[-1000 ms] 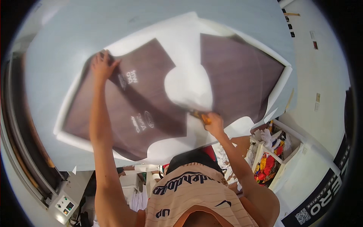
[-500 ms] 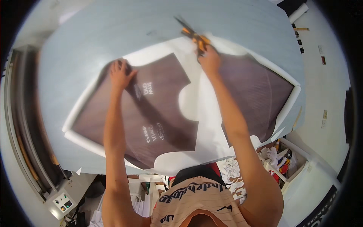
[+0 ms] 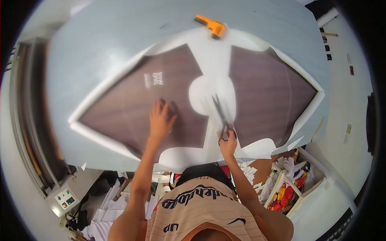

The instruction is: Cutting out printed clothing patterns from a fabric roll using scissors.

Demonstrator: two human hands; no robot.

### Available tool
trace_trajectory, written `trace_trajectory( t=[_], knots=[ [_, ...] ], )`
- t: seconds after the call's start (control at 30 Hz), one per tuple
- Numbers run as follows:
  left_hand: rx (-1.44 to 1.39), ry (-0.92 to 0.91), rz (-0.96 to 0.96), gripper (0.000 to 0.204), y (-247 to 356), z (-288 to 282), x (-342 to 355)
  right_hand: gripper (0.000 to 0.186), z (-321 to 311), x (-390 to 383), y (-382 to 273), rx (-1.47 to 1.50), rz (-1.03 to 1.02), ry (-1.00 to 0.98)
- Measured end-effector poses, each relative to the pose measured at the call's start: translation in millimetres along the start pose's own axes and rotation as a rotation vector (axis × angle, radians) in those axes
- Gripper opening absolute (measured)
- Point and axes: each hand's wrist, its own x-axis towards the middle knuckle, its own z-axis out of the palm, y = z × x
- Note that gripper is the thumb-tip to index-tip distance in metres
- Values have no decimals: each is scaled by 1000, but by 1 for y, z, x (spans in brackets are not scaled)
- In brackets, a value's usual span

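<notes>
A large white sheet (image 3: 215, 86) with rolled-up edges lies across the table, printed with two dark brown garment-shaped panels. The left panel (image 3: 120, 104) carries small pale lettering. My left hand (image 3: 161, 121) rests on that panel, fingers spread, holding nothing. Black-handled scissors (image 3: 220, 109) are in my right hand (image 3: 228, 145), fingers around the handles. Their blades point away from me over the white gap between the panels, near the rounded neck shape. The right panel (image 3: 261, 96) lies beside them. Whether the scissors touch the sheet I cannot tell.
An orange gun-shaped tool (image 3: 213, 28) lies at the sheet's far edge on the grey-blue table (image 3: 96, 52). A long machine with a control box (image 3: 64, 203) stands left. Paper scraps and a bin of colourful offcuts (image 3: 287, 193) are at the near right.
My right hand has come from the far edge toward me with the scissors, leaving the orange tool on the table. My left hand has moved nearer and rightward across the left panel.
</notes>
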Motion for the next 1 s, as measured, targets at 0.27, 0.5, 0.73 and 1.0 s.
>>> trace_trajectory(
  t=[0.27,0.5,0.73,1.0],
  knots=[
    [31,-90,-97,73,82,26,-192,56,3,0,23,120,-9,13],
    [274,23,-370,72,66,12,-307,48,-53,-49,37,187,-161,76],
    [299,231,-597,66,-21,3,-406,42,-101,-200,87,219,-160,-189],
    [73,245,-670,67,-5,34,-455,29,-176,-356,148,342,372,-729]
  ],
)
